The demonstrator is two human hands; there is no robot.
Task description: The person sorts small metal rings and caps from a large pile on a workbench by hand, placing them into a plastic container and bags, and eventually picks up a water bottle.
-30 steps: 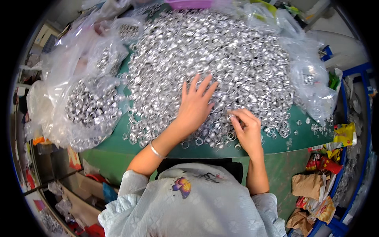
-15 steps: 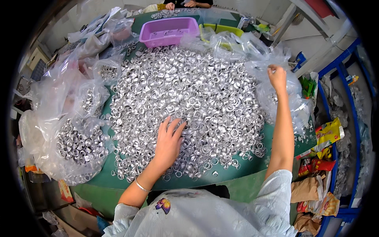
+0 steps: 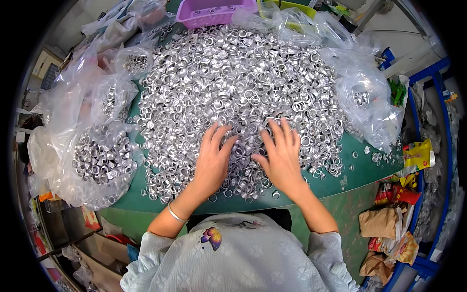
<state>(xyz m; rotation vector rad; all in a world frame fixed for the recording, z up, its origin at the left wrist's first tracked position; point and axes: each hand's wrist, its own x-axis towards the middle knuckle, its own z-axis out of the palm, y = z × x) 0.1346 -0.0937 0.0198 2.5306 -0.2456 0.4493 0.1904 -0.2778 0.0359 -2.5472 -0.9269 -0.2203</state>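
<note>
A wide heap of silvery metal rings [image 3: 233, 82] covers the middle of the green table [image 3: 335, 182]. Both hands rest on its near side, a short gap between them. My left hand [image 3: 213, 158], with a bangle on the wrist, has its fingers spread over the rings. Opposite it, my right hand [image 3: 282, 155] also lies with fingers apart and thumb turned inward. Neither hand grips a ring that I can make out. Some rings under the palms and fingertips are hidden.
Clear plastic bags [image 3: 104, 155] with rings inside stand along the left side. Another clear bag [image 3: 367, 104] lies at the right. At the back are a purple basket [image 3: 204, 18] and a yellow-green basket [image 3: 296, 9]. A blue shelf frame [image 3: 418, 126] borders the right, with snack packets [image 3: 418, 155] beside it.
My right hand has come back from the plastic bag at the right onto the near part of the heap, its fingers now spread. The left hand stays on the rings. The view has tilted down.
</note>
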